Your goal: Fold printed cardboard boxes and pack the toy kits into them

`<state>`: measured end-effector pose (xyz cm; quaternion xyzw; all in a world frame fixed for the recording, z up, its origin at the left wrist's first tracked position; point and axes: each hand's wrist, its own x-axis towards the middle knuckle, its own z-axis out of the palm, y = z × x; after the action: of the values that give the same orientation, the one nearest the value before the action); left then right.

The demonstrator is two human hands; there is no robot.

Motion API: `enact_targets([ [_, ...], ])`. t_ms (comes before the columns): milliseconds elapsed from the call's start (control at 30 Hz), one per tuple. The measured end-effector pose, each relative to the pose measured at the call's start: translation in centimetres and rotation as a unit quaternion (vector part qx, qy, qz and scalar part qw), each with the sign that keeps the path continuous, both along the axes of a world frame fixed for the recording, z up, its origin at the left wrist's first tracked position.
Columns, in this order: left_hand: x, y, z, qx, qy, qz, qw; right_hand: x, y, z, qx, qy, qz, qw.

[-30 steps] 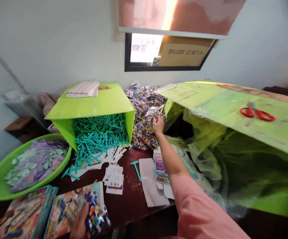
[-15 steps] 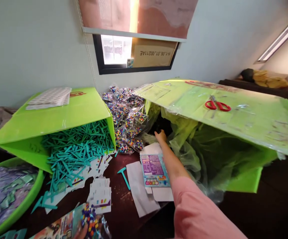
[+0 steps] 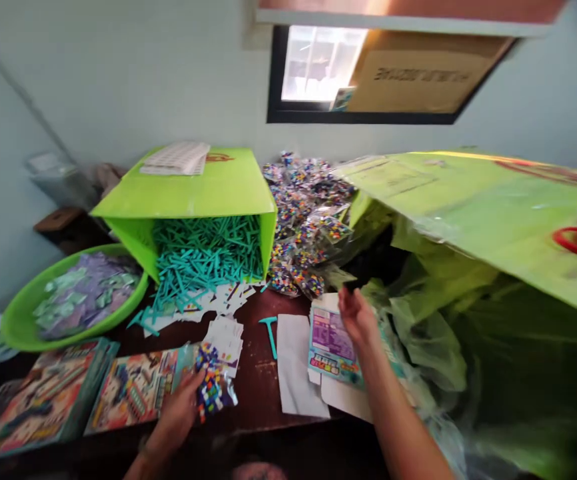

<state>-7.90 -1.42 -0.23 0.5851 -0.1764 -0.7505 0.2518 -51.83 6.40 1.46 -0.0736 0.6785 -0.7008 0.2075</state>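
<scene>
My left hand (image 3: 181, 403) is closed on a clear bag of small multicoloured pieces (image 3: 213, 380), held over the front of the table. Directly beside it lies a flat printed box (image 3: 136, 387); its right end is partly covered by that hand. My right hand (image 3: 358, 317) is raised above a blue and purple printed carton (image 3: 326, 337), its fingers curled together. A small dark patch shows at the fingertips, but blur hides what it is. White carton flaps and a white paper strip (image 3: 296, 367) lie close to this hand.
A green box (image 3: 188, 193) on its side spills teal T-shaped sticks (image 3: 203, 260). At left stand a green basin (image 3: 21, 323) of small packets and more printed boxes (image 3: 43, 400). Bagged pieces (image 3: 298, 220) pile up behind. Red scissors (image 3: 576, 241) rest on a large green box (image 3: 508, 207).
My right hand has drawn back from the dark opening of the large green box to above the carton. My left hand has come further into view with the bag. The view has swung left.
</scene>
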Motion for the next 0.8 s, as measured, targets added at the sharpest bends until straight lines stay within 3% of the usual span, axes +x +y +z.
enact_targets([
  [67, -0.9, 0.4, 0.5, -0.005, 0.056, 0.012, 0.998, 9.3, 1.4, -1.5, -0.046, -0.088, 0.151, 0.984],
  [100, -1.4, 0.5, 0.7, -0.017, 0.081, 0.014, 0.996, 13.8, 2.1, -2.1, -0.026, -0.125, 0.247, 0.961],
  [167, -2.1, 0.6, 0.9, -0.052, 0.096, 0.015, 0.994, 21.1, 2.7, -2.6, 0.026, -0.189, 0.42, 0.887],
  [233, -2.2, 0.3, 0.9, -0.082, 0.087, 0.035, 0.992, 24.7, 1.1, -2.4, 0.072, -0.168, 0.549, 0.816],
  [267, -2.0, 0.1, 0.8, -0.09, 0.078, 0.058, 0.991, 25.1, -0.7, -2.0, 0.093, -0.111, 0.575, 0.805],
  [300, -1.6, -0.2, 0.7, -0.094, 0.073, 0.084, 0.989, 24.7, -3.2, -1.6, 0.112, -0.038, 0.578, 0.807],
  [367, -0.5, -0.7, 0.5, -0.098, 0.076, 0.126, 0.984, 22.7, -9.8, -0.8, 0.137, 0.113, 0.507, 0.844],
  [467, 1.4, -1.0, 0.2, -0.105, 0.075, 0.136, 0.982, 19.7, -20.4, -0.2, 0.156, 0.168, 0.41, 0.883],
  [567, 2.7, -0.8, 0.2, -0.106, 0.075, 0.135, 0.982, 18.6, -26.7, -0.5, 0.218, 0.167, 0.319, 0.907],
  [667, 4.0, -1.0, 0.4, -0.112, 0.065, 0.166, 0.978, 19.1, -26.8, -1.8, 0.228, 0.14, 0.298, 0.916],
  [800, 5.9, -2.1, 0.3, -0.14, 0.049, 0.212, 0.966, 20.2, -20.1, -4.2, 0.188, 0.118, 0.256, 0.941],
])
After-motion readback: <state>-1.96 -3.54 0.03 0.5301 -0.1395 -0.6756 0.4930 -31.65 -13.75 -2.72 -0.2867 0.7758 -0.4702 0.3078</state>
